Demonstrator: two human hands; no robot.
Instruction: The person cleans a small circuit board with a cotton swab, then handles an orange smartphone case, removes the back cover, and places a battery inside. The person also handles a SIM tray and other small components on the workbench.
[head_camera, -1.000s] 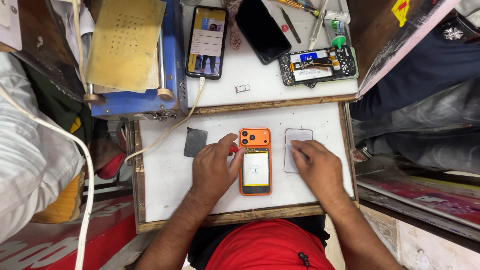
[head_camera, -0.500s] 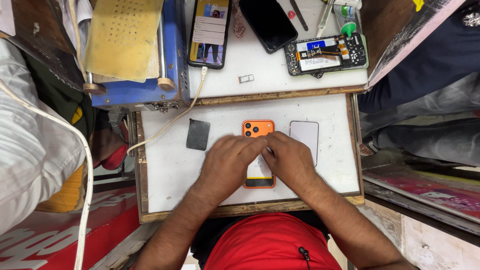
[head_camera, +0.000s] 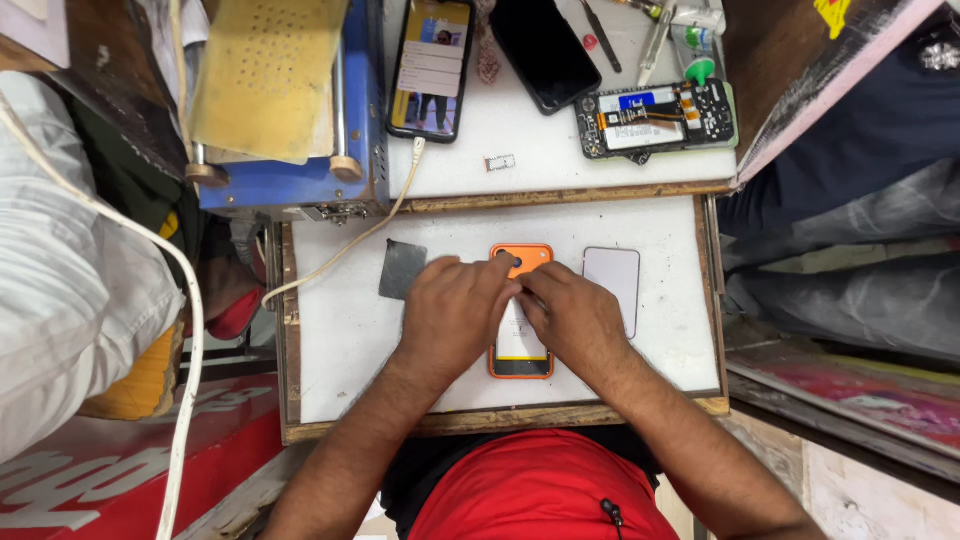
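An orange phone (head_camera: 521, 352) lies face down on the white work board (head_camera: 340, 340), a white sheet stuck on its back. My left hand (head_camera: 455, 312) rests over the phone's left edge, fingers reaching its top near the camera holes. My right hand (head_camera: 572, 315) covers the right edge, and its fingertips meet the left hand's on the upper back. Both hands press or pinch at the sheet; the exact grip is hidden. A small dark grey square (head_camera: 402, 269) lies left of my left hand. A pale rectangular panel (head_camera: 613, 282) lies right of my right hand.
On the far shelf lie a lit phone (head_camera: 432, 65) on a white cable, a black phone (head_camera: 546, 50), an opened phone showing its boards (head_camera: 655, 119), tools and a small tray piece (head_camera: 499, 162). A blue machine with a yellow pad (head_camera: 285, 95) stands back left.
One second ago my hands were apart, the right on the pale panel. They have come together over the orange phone, fingertips now at its upper back.
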